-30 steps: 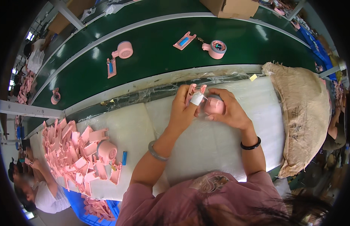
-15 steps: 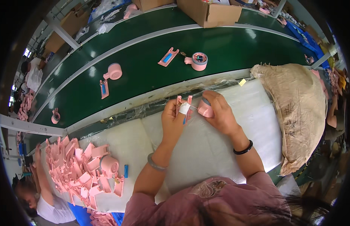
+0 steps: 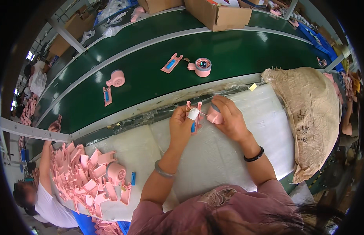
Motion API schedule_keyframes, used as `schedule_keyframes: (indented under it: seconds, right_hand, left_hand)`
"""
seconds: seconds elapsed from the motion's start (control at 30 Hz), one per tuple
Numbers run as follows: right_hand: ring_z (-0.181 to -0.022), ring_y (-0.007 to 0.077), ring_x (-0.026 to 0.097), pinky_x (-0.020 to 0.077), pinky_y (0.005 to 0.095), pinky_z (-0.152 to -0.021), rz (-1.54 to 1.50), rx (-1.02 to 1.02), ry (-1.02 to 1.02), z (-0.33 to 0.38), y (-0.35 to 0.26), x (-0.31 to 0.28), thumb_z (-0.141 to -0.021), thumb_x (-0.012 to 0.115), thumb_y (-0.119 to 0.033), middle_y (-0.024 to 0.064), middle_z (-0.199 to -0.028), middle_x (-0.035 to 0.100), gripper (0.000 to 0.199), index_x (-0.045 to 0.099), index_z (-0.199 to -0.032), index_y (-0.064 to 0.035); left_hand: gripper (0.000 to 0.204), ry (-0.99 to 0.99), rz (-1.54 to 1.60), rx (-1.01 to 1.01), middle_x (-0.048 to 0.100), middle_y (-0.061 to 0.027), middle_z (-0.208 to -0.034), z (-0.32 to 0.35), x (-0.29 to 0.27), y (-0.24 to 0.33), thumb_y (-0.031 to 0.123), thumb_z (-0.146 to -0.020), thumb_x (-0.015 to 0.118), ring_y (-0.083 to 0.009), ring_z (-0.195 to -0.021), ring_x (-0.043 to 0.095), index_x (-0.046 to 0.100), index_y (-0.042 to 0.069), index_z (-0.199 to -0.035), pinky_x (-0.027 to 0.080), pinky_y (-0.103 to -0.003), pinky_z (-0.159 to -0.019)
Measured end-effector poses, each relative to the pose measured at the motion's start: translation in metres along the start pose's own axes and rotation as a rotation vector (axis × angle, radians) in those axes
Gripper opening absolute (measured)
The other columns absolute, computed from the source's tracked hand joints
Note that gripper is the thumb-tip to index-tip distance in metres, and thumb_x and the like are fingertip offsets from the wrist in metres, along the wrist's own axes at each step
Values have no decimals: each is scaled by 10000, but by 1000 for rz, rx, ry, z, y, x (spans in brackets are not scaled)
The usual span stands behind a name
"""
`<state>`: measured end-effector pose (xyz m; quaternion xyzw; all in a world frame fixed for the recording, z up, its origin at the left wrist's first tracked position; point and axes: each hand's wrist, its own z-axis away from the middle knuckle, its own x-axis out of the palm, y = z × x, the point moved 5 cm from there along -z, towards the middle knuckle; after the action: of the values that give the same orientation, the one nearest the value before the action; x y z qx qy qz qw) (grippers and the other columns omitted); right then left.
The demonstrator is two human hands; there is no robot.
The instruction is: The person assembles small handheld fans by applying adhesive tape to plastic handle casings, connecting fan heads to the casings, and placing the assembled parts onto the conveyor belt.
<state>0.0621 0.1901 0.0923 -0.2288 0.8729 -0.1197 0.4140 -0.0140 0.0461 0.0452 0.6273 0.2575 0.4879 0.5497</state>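
Between my hands, above the padded white table, are two pink plastic pieces. My left hand grips a two-pronged handle shell with a blue cylindrical battery inside; white tape wraps the thumb, which presses on the shell. My right hand is closed around a round pink housing with a grey rim. A thin light wire spans the gap between shell and housing. The two pieces stay apart, and the far side of the housing is hidden by my fingers.
Pink shells lie in a heap at left, beside a loose blue battery. Beyond the table runs a green conveyor belt carrying similar part sets. A co-worker's hand reaches the belt at left. A brown sack sits right.
The handle shell has turned more upright, showing more of its battery. Parts on the belt have shifted left. The co-worker's arm has reached up to a pink piece on the belt.
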Motion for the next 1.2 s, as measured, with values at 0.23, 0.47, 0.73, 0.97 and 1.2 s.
schedule_keyframes:
  seconds: [0.23, 0.47, 0.73, 0.97, 1.2]
  right_hand:
    - [-1051, 344, 554, 495, 381, -861, -5, -1, -4, 1, -1, 0, -592, 772, -17, 168, -1160, 555, 596, 521, -1133, -6]
    - [-991, 356, 573, 500, 390, -827, 21, 104, 50, 5, 10, 2, -635, 778, -72, 201, -1130, 558, 757, 402, -1281, 50]
    - [-1006, 338, 576, 497, 381, -831, 37, 138, 26, 5, 15, 4, -646, 782, -85, 198, -1155, 560, 804, 362, -1321, 33]
    - [-952, 172, 579, 485, 298, -829, -403, 593, 91, 15, 64, 13, -699, 766, -76, 95, -1074, 589, 578, 475, -1195, -14]
    - [-965, 222, 568, 466, 313, -845, -198, 633, 217, -48, 143, 29, -699, 780, -213, 159, -1076, 573, 707, 416, -1235, 71]
  left_hand:
    - [206, -34, -16, -43, 630, -83, -915, 1, -3, -2, 197, -898, 592, -150, -743, 646, 541, 16, -983, 550, -279, -591]
    - [221, -22, 66, -122, 601, -65, -935, -5, 0, -9, 183, -887, 614, -151, -832, 638, 521, 24, -1009, 559, -286, -614]
    - [227, -49, 84, -88, 597, -61, -942, -11, -3, -22, 178, -898, 597, -128, -787, 615, 510, 25, -1041, 539, -270, -592]
    - [272, -27, -24, -66, 558, -99, -1004, -13, -2, -31, 158, -930, 501, -135, -722, 621, 432, 45, -1167, 517, -258, -456]
    - [174, -100, -104, -107, 598, -61, -866, -12, -3, -26, 131, -904, 511, -127, -659, 627, 518, 31, -1046, 511, -288, -470]
